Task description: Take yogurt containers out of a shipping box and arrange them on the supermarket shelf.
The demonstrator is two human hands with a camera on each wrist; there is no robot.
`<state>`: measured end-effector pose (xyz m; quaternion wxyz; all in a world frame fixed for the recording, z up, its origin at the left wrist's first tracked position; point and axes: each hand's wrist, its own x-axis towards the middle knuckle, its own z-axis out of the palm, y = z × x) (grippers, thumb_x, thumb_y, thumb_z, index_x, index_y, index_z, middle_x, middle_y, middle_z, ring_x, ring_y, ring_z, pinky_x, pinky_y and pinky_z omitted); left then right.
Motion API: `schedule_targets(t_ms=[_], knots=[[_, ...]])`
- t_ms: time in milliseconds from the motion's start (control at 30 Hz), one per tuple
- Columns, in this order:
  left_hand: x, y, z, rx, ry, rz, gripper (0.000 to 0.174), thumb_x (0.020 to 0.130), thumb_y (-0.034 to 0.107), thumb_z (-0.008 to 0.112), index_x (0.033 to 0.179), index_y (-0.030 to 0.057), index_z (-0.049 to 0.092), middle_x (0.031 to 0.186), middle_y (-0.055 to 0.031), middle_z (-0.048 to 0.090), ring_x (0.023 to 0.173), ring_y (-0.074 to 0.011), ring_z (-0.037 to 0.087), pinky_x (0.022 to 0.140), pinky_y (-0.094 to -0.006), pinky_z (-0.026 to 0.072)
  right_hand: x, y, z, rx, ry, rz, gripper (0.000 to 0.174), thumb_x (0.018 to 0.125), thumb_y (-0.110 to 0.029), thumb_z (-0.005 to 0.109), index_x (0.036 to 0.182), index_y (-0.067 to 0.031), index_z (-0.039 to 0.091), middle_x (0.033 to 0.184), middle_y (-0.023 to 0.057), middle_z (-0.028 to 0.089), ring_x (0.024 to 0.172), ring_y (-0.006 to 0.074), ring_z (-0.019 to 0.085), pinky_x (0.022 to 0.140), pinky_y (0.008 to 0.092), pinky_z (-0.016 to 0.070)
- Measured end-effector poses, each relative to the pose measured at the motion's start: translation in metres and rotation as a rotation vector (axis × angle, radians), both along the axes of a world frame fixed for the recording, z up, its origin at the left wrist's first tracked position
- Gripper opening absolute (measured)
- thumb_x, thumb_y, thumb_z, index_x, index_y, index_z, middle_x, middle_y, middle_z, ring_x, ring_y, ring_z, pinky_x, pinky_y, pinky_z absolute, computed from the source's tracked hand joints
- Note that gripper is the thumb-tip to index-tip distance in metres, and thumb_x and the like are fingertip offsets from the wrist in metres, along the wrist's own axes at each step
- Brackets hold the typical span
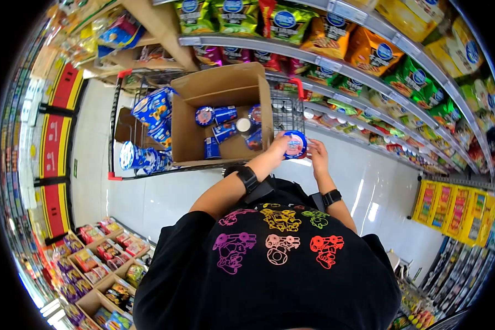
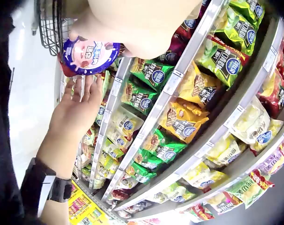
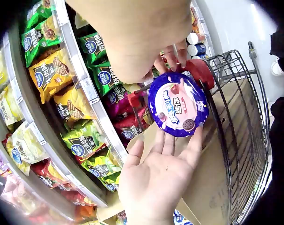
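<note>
A blue snack cup of mini cookies (image 1: pixel 295 145), its pink lid printed with dark cookies, is between the two hands at the cart's right end. My left hand (image 1: pixel 276 149) holds the cup from the left; in the right wrist view the left fingers (image 3: pixel 167 143) go behind its rim with the palm (image 3: pixel 153 183) facing up. On the other side, my right hand (image 1: pixel 319 159) touches the rim with nearly straight fingers, as the left wrist view shows its fingers (image 2: pixel 88 86) below the lid (image 2: pixel 90 55). Similar blue cups (image 1: pixel 224 114) lie in an uncovered cardboard box (image 1: pixel 220 88).
The box stands in a wire cart (image 1: pixel 285 104) with red corners. Beside it sit blue snack bags (image 1: pixel 151 113) and wrapped blue cups (image 1: pixel 143 157). A shelf (image 1: pixel 363 55) of colourful bags borders the cart's far side. Boxed snacks (image 1: pixel 102 247) stand at the lower left.
</note>
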<state>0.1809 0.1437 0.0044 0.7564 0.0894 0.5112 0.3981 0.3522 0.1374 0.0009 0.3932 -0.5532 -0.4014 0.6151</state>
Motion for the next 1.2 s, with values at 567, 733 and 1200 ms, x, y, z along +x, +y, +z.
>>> schedule_targets(t_ms=[567, 733, 1200], knots=[[-0.063, -0.006, 0.101, 0.282, -0.214, -0.327, 0.038, 0.084, 0.018, 0.049, 0.118, 0.0019, 0.046, 0.112, -0.0133, 0.054, 0.094, -0.0193, 0.058, 0.077, -0.0264, 0.0462, -0.047, 0.037, 0.029, 0.406, -0.584, -0.1, 0.016, 0.077, -0.008, 0.054, 0.091, -0.0023, 0.059, 0.083, 0.0073, 0.061, 0.077, 0.015, 0.056, 0.07, 0.0285, 0.0449], [-0.141, 0.003, 0.083, 0.219, -0.214, 0.175, 0.032, 0.086, 0.024, 0.046, 0.107, 0.0014, 0.053, 0.092, -0.0086, 0.062, 0.084, -0.0174, 0.058, 0.072, -0.0279, 0.0444, -0.121, 0.065, 0.087, 0.589, -0.342, 0.055, 0.016, 0.079, -0.005, 0.053, 0.094, -0.0037, 0.058, 0.087, 0.0069, 0.059, 0.08, 0.0138, 0.056, 0.073, 0.0262, 0.0436], [-0.282, -0.009, -0.163, -0.592, 0.415, 0.524, 0.04, 0.088, 0.035, 0.037, 0.111, 0.0049, 0.049, 0.111, -0.0101, 0.051, 0.098, -0.0221, 0.049, 0.084, -0.0368, 0.0383, -0.361, 0.104, -0.072, -0.166, -0.725, 1.377, 0.039, 0.075, -0.032, 0.056, 0.1, -0.0032, 0.057, 0.097, 0.0194, 0.061, 0.085, 0.0316, 0.059, 0.074, 0.0355, 0.046]])
